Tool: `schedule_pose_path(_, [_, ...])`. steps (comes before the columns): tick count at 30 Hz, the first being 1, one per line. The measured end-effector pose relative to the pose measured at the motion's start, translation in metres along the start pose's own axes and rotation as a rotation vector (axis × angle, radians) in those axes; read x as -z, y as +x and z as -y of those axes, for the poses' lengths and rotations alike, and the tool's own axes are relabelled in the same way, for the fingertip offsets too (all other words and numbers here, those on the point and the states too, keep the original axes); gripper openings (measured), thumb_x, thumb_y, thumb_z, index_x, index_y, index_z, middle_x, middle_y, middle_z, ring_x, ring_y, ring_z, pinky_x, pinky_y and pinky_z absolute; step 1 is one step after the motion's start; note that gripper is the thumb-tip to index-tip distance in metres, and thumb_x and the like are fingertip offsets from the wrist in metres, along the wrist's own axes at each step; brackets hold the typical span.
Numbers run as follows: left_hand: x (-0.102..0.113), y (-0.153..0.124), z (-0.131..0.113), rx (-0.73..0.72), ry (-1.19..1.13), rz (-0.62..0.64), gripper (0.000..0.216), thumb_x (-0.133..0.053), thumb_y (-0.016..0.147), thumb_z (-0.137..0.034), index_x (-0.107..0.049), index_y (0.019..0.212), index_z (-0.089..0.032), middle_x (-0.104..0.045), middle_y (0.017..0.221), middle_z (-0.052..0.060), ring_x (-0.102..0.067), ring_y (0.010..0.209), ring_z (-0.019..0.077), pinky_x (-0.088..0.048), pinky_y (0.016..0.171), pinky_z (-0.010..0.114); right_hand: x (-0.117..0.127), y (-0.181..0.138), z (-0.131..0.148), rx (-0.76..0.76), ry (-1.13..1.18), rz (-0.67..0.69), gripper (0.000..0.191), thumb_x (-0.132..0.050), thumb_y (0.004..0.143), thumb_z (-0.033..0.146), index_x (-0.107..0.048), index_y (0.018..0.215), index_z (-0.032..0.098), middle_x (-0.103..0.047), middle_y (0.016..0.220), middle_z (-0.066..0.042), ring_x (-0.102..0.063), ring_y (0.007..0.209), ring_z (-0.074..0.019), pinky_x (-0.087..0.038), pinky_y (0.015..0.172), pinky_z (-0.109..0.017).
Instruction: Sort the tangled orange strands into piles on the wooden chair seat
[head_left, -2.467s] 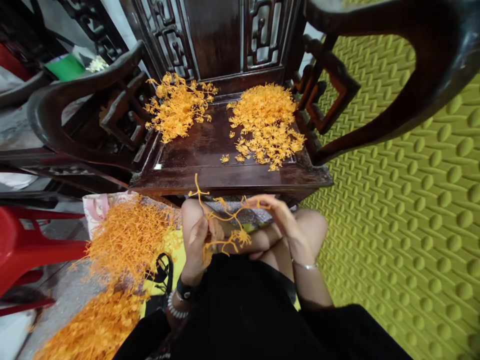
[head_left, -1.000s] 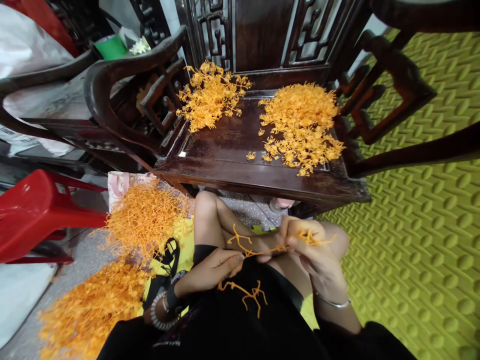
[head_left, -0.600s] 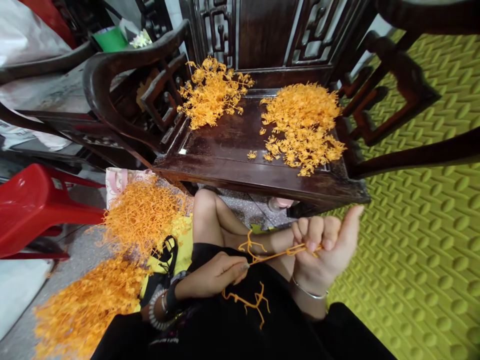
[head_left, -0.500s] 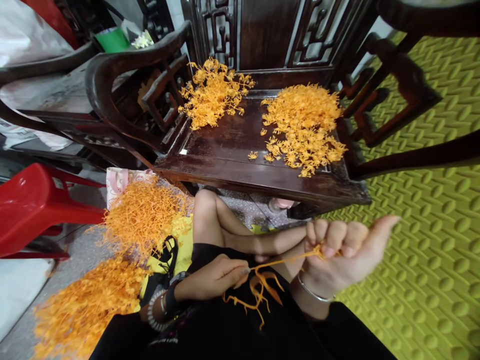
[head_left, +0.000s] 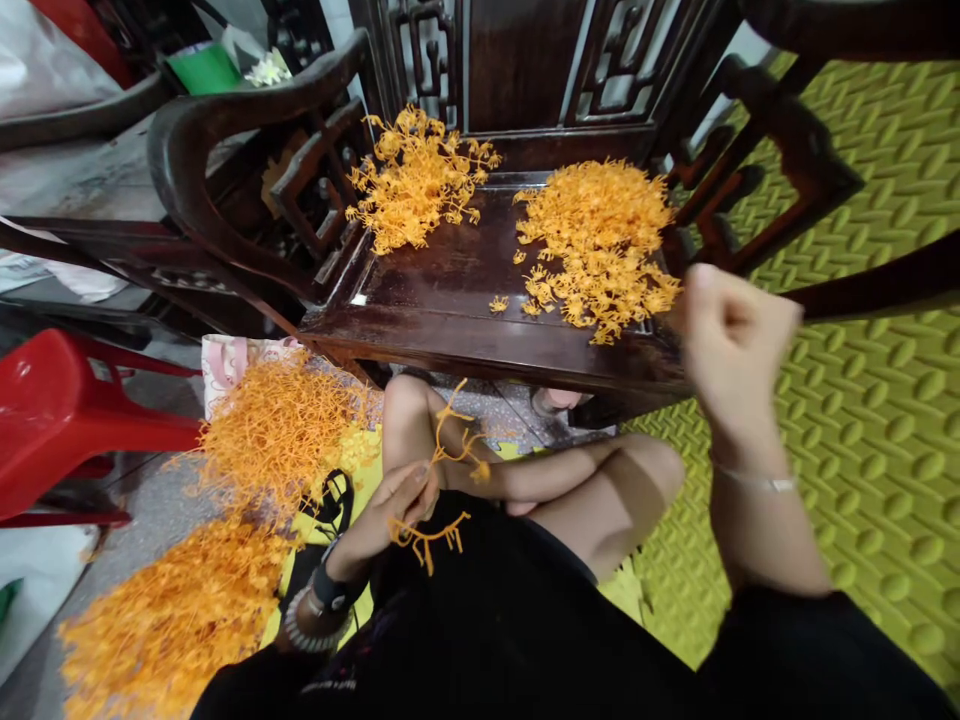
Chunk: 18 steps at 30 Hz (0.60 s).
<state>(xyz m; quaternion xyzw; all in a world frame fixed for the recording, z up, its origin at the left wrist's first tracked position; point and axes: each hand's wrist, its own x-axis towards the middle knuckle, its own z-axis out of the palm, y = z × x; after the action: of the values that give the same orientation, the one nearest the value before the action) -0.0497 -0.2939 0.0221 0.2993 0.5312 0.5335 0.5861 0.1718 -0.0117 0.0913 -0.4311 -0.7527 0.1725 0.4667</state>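
Left hand (head_left: 411, 492) pinching branched orange sprigs (head_left: 436, 452) over the lap, right hand (head_left: 739, 350) curled into a fist, contents hidden, near an orange heap (head_left: 600, 225) on the dark chair (head_left: 450, 290)

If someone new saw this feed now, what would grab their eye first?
Probably the orange: a smaller heap and a bigger heap side by side on the dark chair's seat. Then the bumpy yellow mat filling the right side, and the red stool at the left edge. Nearer, the left hand holds branched orange stems, and the right hand is curled by the chair's right side.
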Motion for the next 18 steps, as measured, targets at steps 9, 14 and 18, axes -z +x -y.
schedule_pose_path(9, [-0.035,0.021,-0.017,-0.232,-0.447,-0.029,0.027,-0.051,0.093,-0.04,-0.06,0.081,-0.016,-0.02,0.043,-0.009,-0.015,0.039,0.0062,-0.023,0.042,0.019,-0.047,-0.015,-0.009,0.132,0.118,0.049,0.033,-0.046,0.093,0.045,-0.067,0.093,0.02,-0.062,0.117,-0.011,-0.053,0.116,-0.0254,-0.036,0.104,-0.049])
schedule_pose_path(14, [-0.028,0.028,-0.017,-0.152,-0.323,-0.034,0.032,-0.056,0.088,-0.047,-0.061,0.075,-0.018,-0.021,0.043,-0.008,-0.017,0.038,0.0073,-0.022,0.041,0.021,-0.064,-0.09,0.044,-0.05,0.793,0.87,0.053,-0.057,0.084,0.056,-0.055,0.123,0.019,-0.06,0.121,-0.011,-0.06,0.108,-0.0195,-0.048,0.091,-0.035])
schedule_pose_path(18, [-0.01,0.033,-0.014,-0.203,-0.172,-0.156,0.031,-0.056,0.089,-0.045,-0.064,0.077,-0.017,-0.026,0.046,-0.007,-0.02,0.042,0.0068,-0.018,0.042,0.022,-0.086,-0.12,0.055,-0.422,1.027,1.271,0.045,-0.059,0.082,0.058,-0.062,0.087,0.014,-0.058,0.066,0.0,-0.052,0.057,-0.008,-0.042,0.055,-0.021])
